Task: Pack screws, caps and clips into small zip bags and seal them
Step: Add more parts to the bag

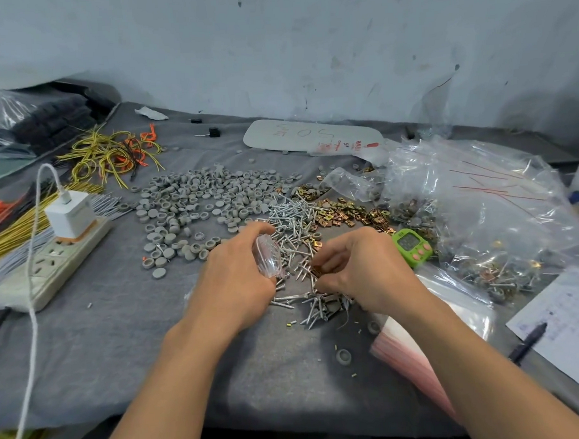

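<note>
My left hand (237, 274) grips a small clear zip bag (269, 256), its mouth held open toward the right. My right hand (360, 266) hovers over the pile of silver screws (295, 225) with its fingers curled, pinching small parts at its fingertips; they look like brass clips but I cannot make them out. Grey round caps (198, 206) are spread behind my left hand. Brass clips (344, 213) lie behind my right hand. A stack of empty zip bags with pink strips (410, 353) sits under my right forearm.
A green timer (412, 247) stands right of my right hand. Large clear bags of packed parts (487, 210) fill the right side. A power strip with a white charger (50, 249) and wire bundles (106, 154) lie left. Paper and a pen (529, 341) sit at the right edge.
</note>
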A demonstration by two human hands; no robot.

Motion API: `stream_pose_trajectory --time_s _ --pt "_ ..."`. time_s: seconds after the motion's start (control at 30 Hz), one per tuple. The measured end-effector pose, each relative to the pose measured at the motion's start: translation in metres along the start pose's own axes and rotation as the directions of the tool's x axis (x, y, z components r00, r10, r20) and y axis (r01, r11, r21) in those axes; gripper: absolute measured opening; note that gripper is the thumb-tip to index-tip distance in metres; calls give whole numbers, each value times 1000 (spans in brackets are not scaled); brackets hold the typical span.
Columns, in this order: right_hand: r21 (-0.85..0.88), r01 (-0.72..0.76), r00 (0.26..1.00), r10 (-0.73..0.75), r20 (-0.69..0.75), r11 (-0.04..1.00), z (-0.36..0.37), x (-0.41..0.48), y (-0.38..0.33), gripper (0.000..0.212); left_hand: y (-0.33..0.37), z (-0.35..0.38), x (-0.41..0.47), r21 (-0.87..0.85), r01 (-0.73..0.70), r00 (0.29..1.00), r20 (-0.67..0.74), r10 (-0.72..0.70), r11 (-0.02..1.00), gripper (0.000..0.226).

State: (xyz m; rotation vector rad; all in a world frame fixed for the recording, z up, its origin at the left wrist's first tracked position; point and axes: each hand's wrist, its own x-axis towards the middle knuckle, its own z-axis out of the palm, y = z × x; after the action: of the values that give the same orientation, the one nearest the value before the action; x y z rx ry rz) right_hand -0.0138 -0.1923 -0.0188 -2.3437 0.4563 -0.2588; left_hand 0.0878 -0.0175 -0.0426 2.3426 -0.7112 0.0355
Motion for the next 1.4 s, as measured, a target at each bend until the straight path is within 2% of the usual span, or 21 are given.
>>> stream_pose_trajectory --time_s 0.13,0.2,0.37,0.63,0.67,0.7,0.73,0.77,0.8,0.83,0.97,1.03,1.13,1.23,1.33,1.4 --pt "90 22 999 -26 38 996 2 0 0 27 1 0 1 1 3 1000 -7 -3 1000 71" --pt "190 9 996 -25 81 982 3 0 0 25 2 0 0 0 3 1000 -13 -3 1000 69" --pt "575 -27 986 -74 152 817 7 -2 -5 21 5 2 -1 9 -13 1000 -8 14 1000 70" --pt "729 -82 985 -58 165 680 8 1 -9 18 5 2 -1 -8 -12 1000 11 12 1000 73" --pt "713 -93 986 -37 164 695 7 1 -9 16 6 2 -2 -5 -11 1000 11 11 1000 74" --pt "632 -81 990 -10 140 771 6 3 -6 13 6 2 -2 -3 -11 1000 11 11 1000 75" --pt "456 -55 996 13 93 888 4 5 -2 8 6 1 -3 -5 -10 1000 12 10 1000 76" --pt "204 -39 999 32 37 978 1 8 3 5 7 1 -3 -9 -8 1000 15 8 1000 76" --pt "-27 -40 999 40 -14 999 0 12 8 6 7 0 -4 -12 -5 1000 19 5 1000 77" --pt "-158 -52 998 46 -45 986 -2 14 13 7 8 0 -4 -11 -3 1000 24 3 1000 78" --pt "-184 -96 995 93 -28 978 -11 27 27 24 9 1 -6 0 -5 999 34 5 1000 77" --pt "-178 -125 990 112 -85 976 -16 33 31 29 10 1 -6 -3 -2 999 32 2 1000 76" --pt "-159 -73 992 56 -113 985 -12 42 31 18 11 2 -6 9 -1 1000 31 1 1000 75" --pt "-200 -1 1000 -4 -24 980 5 46 20 7 12 3 -5 6 1 1000 21 -1 1000 74" --pt "-314 59 991 -17 135 948 14 52 15 8 10 3 -6 11 -6 1000 4 5 1000 75" --pt "-236 21 989 15 149 972 13 55 17 5 7 3 -6 5 -6 1000 0 6 1000 74"
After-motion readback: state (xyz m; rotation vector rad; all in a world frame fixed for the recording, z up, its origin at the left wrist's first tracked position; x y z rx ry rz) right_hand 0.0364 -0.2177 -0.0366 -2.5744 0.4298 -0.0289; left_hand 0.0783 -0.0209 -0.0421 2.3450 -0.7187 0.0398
